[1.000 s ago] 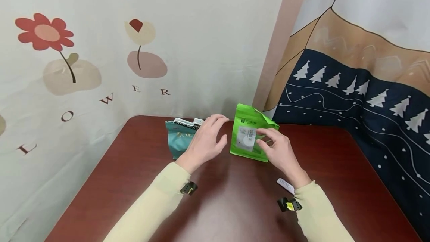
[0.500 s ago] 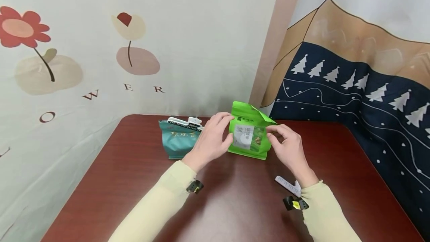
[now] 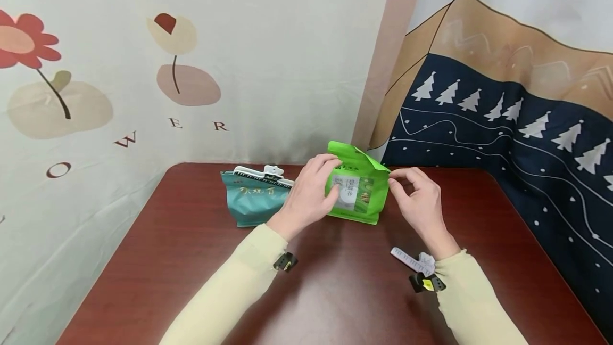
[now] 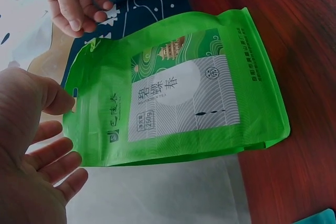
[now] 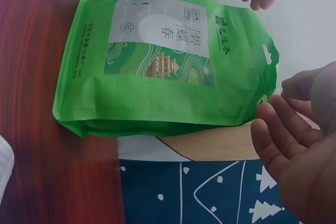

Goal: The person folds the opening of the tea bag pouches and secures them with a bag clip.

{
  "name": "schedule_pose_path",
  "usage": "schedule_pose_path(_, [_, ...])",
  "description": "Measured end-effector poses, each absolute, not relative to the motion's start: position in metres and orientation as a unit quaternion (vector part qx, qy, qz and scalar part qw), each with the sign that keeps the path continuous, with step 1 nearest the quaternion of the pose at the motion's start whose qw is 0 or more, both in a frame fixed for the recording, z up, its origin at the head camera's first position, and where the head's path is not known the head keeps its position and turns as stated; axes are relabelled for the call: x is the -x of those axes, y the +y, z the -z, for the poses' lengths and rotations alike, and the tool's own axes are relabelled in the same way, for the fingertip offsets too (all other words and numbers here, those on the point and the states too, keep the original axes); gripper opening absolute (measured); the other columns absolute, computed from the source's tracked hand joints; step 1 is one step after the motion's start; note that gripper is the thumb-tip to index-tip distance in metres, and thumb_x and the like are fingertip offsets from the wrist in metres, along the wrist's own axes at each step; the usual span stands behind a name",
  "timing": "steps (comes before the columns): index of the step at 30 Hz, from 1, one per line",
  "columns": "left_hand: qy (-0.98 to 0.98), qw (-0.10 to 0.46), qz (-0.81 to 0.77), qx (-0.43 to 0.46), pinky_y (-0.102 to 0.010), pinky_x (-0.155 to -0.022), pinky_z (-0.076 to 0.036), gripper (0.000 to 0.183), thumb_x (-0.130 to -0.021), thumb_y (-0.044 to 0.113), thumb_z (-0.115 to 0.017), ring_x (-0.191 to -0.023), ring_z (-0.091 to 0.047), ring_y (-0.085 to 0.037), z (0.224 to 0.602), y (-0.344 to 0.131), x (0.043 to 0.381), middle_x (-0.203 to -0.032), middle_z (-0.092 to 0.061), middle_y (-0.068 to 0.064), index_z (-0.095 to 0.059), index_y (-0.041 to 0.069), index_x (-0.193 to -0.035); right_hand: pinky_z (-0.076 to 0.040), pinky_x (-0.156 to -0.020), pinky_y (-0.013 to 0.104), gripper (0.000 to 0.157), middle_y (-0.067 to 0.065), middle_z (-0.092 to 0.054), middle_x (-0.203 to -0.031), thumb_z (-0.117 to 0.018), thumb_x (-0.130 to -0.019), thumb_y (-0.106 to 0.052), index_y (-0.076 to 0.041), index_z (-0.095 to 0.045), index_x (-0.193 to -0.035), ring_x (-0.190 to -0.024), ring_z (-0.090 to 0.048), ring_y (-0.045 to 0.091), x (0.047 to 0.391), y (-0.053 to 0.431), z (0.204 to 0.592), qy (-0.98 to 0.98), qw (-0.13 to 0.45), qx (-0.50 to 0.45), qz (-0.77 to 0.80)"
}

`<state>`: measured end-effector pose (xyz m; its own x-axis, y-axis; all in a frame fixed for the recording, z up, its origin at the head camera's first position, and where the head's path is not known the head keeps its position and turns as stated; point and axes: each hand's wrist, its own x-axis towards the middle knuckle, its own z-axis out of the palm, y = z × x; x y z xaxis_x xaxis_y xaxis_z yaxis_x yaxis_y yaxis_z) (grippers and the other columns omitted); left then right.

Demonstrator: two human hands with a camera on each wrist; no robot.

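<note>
pouch (image 3: 253,202), creased teal, sits partly behind our loose left hand (image 3: 308,190); whether our right hand (image 3: 420,198) pinches the green bag (image 5: 163,64) we cannot tell.

Green bag (image 3: 351,201): left edge partly behind the left grip (image 3: 306,190) in the head view; fine print near its base too small to read.
Teal bag (image 3: 254,201): right side hidden by that hand; only a corner at lower right of the left wrist view.
White clip (image 3: 258,175): right end covered.
Right grip (image 3: 422,198): cut by the right wrist view's right edge; contact with the bag's corner unclear.
Pale ruler-marked piece (image 3: 407,261): right end partly covered by the wrist.
Surface (image 3: 158,281): near edge beyond the head view's bottom.
Red flower (image 3: 29,41): cropped at left.
</note>
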<state>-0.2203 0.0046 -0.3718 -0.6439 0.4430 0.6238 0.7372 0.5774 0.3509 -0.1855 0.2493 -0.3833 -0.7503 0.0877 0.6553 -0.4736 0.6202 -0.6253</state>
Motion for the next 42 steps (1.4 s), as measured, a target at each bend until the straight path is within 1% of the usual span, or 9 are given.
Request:
schedule_pose_path(7, [-0.854,0.248,0.301,0.345,-0.038,-0.109,-0.044,0.045,-0.087,0.003,-0.072,-0.125,-0.055,-0.029,0.368,0.008,0.222,-0.135,-0.059,-0.012,-0.064,0.001,-0.131,-0.046,-0.069,0.010,0.011,0.010,-0.069,-0.092,-0.072,-0.088,0.008,0.001,-0.076,-0.097,-0.077,-0.057,-0.008,0.189,0.253,0.382,-0.831,0.339,-0.125,-0.423])
schedule_pose_path(11, [-0.857,0.242,0.299,0.343,-0.038,-0.109,-0.044,0.044,-0.088,0.003,-0.071,-0.126,-0.054,-0.028,0.366,0.010,0.223,-0.136,-0.058,-0.012,-0.064,0.001,-0.131,-0.044,-0.070,0.008,0.013,0.011,-0.067,-0.095,-0.072,-0.088,0.009,0.001,-0.076,-0.097,-0.077,-0.056,-0.008,0.192,0.254,0.383,-0.828,0.342,-0.127,-0.425])
schedule_pose_path(14, [-0.858,0.234,0.303,0.342,-0.038,-0.108,-0.044,0.043,-0.089,0.003,-0.069,-0.127,-0.054,-0.027,0.364,0.012,0.224,-0.138,-0.057,-0.011,-0.063,0.002,-0.132,-0.044,-0.070,0.008,0.016,0.012,-0.066,-0.098,-0.071,-0.087,0.010,0.002,-0.075,-0.099,-0.078,-0.056,-0.008,0.193,0.255,0.385,-0.829,0.343,-0.126,-0.423])
schedule_pose_path(20, [-0.857,0.227,0.312,0.342,-0.039,-0.107,-0.045,0.045,-0.090,0.003,-0.068,-0.130,-0.052,-0.027,0.361,0.017,0.227,-0.140,-0.056,-0.009,-0.062,0.003,-0.135,-0.043,-0.069,0.008,0.019,0.014,-0.064,-0.101,-0.072,-0.087,0.010,0.003,-0.073,-0.104,-0.079,-0.055,-0.007,0.196,0.256,0.389,-0.840,0.327,-0.115,-0.417])
schedule_pose_path(28, [-0.849,0.228,0.317,0.357,-0.039,-0.104,-0.048,0.046,-0.089,-0.001,-0.067,-0.128,-0.052,-0.028,0.358,0.024,0.229,-0.140,-0.055,-0.010,-0.062,0.002,-0.135,-0.043,-0.069,0.005,0.019,0.015,-0.063,-0.102,-0.073,-0.087,0.009,0.003,-0.072,-0.105,-0.079,-0.054,-0.010,0.198,0.254,0.390,-0.847,0.310,-0.113,-0.417])
schedule_pose_path(31, [-0.848,0.225,0.317,0.359,-0.039,-0.105,-0.047,0.047,-0.090,-0.001,-0.067,-0.130,-0.051,-0.028,0.358,0.026,0.230,-0.142,-0.054,-0.011,-0.061,0.003,-0.136,-0.044,-0.070,0.005,0.019,0.015,-0.063,-0.102,-0.072,-0.088,0.009,0.003,-0.072,-0.105,-0.079,-0.057,-0.003,0.199,0.253,0.390,-0.851,0.303,-0.109,-0.415])
schedule_pose_path(36, [-0.852,0.212,0.316,0.358,-0.037,-0.105,-0.047,0.048,-0.092,0.002,-0.067,-0.133,-0.049,-0.027,0.358,0.028,0.233,-0.146,-0.052,-0.010,-0.060,0.005,-0.140,-0.044,-0.071,0.006,0.018,0.016,-0.063,-0.104,-0.071,-0.088,0.010,0.003,-0.071,-0.105,-0.082,-0.066,0.021,0.201,0.251,0.390,-0.859,0.286,-0.099,-0.413])
schedule_pose_path(38, [-0.853,0.207,0.317,0.358,-0.038,-0.105,-0.048,0.048,-0.093,0.002,-0.066,-0.134,-0.049,-0.027,0.357,0.029,0.233,-0.148,-0.050,-0.011,-0.059,0.005,-0.141,-0.043,-0.072,0.004,0.018,0.016,-0.064,-0.105,-0.070,-0.089,0.010,0.003,-0.070,-0.106,-0.084,-0.067,0.028,0.201,0.250,0.389,-0.861,0.278,-0.098,-0.414])
schedule_pose_path(42, [-0.856,0.200,0.313,0.360,-0.039,-0.105,-0.047,0.048,-0.094,0.004,-0.065,-0.135,-0.047,-0.027,0.356,0.031,0.234,-0.151,-0.048,-0.011,-0.059,0.005,-0.142,-0.040,-0.073,0.002,0.018,0.018,-0.065,-0.107,-0.068,-0.091,0.010,0.003,-0.069,-0.108,-0.087,-0.069,0.034,0.201,0.248,0.389,-0.865,0.270,-0.094,-0.413])
